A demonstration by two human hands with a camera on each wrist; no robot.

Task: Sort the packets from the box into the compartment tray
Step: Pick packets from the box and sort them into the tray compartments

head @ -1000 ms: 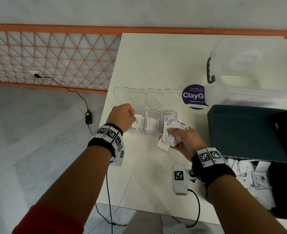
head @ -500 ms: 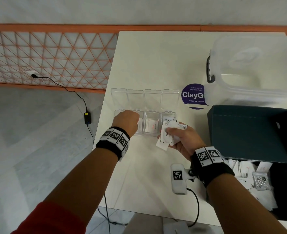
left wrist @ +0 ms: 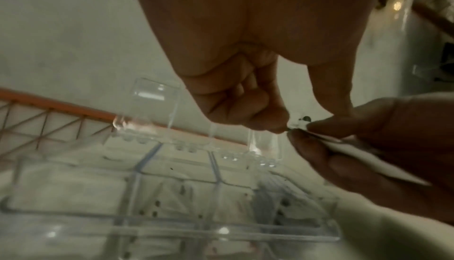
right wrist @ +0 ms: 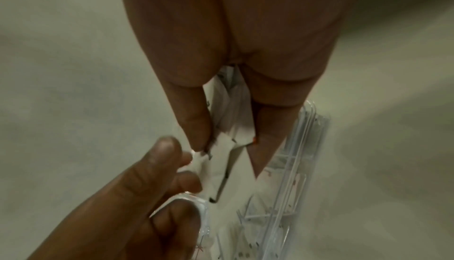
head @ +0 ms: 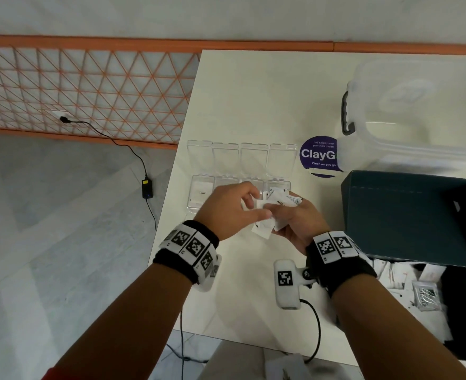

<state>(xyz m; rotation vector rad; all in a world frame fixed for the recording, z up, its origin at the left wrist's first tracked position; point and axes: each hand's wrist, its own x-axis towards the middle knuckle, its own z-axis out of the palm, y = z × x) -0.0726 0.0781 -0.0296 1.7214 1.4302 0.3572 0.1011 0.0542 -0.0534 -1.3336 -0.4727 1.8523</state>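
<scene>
My right hand (head: pixel 284 218) holds a fanned bunch of small white packets (head: pixel 281 201) just in front of the clear compartment tray (head: pixel 196 179). The thumb and fingers of my left hand (head: pixel 260 207) pinch the edge of one packet in that bunch. In the left wrist view the left hand (left wrist: pixel 294 126) nips a white packet corner (left wrist: pixel 298 122). The right wrist view has the packets (right wrist: pixel 233 112) between thumb and fingers. A packet marked Sugar (head: pixel 202 192) lies in the tray's leftmost compartment. The dark box (head: pixel 407 215) stands open at the right, with more packets (head: pixel 418 286) inside.
The tray's clear lids (head: pixel 226 156) lie open behind it. A purple round sticker (head: pixel 319 156) and a large clear lidded container (head: pixel 418 111) sit at the back right. The table's left edge runs close to the tray. A cable and adapter (head: pixel 147 187) lie on the floor.
My left hand has left the tray's left compartments and moved right to the bunch, where it now pinches a packet. The right hand has stayed in place with its packets.
</scene>
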